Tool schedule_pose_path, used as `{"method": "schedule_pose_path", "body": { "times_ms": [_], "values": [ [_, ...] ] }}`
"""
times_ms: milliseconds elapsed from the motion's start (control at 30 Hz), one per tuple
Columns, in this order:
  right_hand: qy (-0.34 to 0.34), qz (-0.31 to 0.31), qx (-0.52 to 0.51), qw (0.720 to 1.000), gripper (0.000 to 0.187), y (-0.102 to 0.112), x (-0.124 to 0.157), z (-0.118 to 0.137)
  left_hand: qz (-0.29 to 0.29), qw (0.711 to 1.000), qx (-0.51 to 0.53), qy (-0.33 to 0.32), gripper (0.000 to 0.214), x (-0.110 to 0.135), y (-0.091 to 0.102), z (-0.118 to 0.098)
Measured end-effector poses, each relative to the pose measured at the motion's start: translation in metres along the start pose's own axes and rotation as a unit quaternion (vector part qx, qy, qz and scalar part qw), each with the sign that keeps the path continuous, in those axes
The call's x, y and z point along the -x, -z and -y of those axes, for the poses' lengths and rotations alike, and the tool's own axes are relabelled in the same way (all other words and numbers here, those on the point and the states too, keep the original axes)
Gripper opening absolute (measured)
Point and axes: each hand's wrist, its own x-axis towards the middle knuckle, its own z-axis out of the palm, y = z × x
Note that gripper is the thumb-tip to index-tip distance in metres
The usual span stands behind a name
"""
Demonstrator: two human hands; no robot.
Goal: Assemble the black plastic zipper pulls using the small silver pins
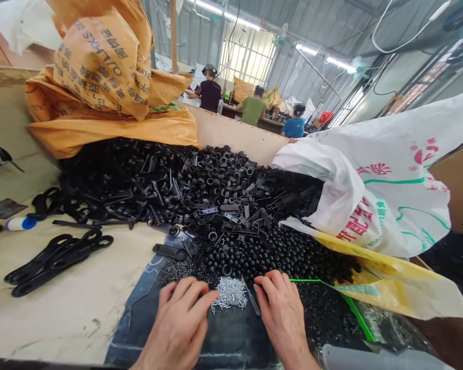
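Note:
My left hand (pixel 181 321) reaches in from the bottom, fingers bent and slightly apart, its thumb tip at the left edge of a heap of small silvery metal pins (pixel 230 293). My right hand (pixel 281 311) lies to the right of the heap, its fingers curled loosely downward at the front edge of a pile of black round beads (pixel 262 252). I see nothing held in either hand; the undersides of the fingers are hidden. Between the heap and my right hand lies a thin screwdriver-like tool (pixel 253 302) with a clear bluish handle. A dark mat (pixel 231 339) is underneath.
Black plastic parts (pixel 170 185) are piled behind. Long black looped pieces (pixel 57 262) and a white roll with a blue end (pixel 21 223) lie at left. An orange sack (pixel 100 77) and a white sack (pixel 386 174) flank the pile. Several people (pixel 252 109) sit beyond the board.

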Motion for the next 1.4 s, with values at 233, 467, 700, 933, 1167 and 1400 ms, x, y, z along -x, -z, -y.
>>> {"method": "schedule_pose_path", "body": {
  "times_ms": [233,467,700,933,1167,1400],
  "values": [
    [0.037,0.031,-0.02,0.999,0.02,-0.008,0.042,0.005,0.159,0.975,-0.063,-0.142,0.017,-0.095,-0.058,-0.025],
    [0.026,0.028,0.015,0.999,0.025,-0.016,0.05,0.012,0.214,0.945,-0.077,-0.235,0.015,-0.106,-0.085,-0.017],
    [0.004,-0.003,0.015,1.0,0.035,-0.013,0.037,0.024,0.234,0.946,-0.041,-0.22,0.016,-0.107,-0.054,-0.019],
    [0.036,0.029,0.038,0.998,0.024,-0.013,0.039,0.019,0.129,0.968,0.182,0.118,0.018,-0.044,0.017,0.003],
    [0.074,0.036,0.058,0.995,0.026,-0.017,0.044,0.009,-0.01,0.983,0.166,0.075,0.023,0.024,0.002,0.014],
    [0.063,0.024,0.062,0.996,0.032,-0.014,0.04,0.016,-0.027,0.985,0.158,0.065,0.022,0.021,-0.003,0.016]
  ]
}}
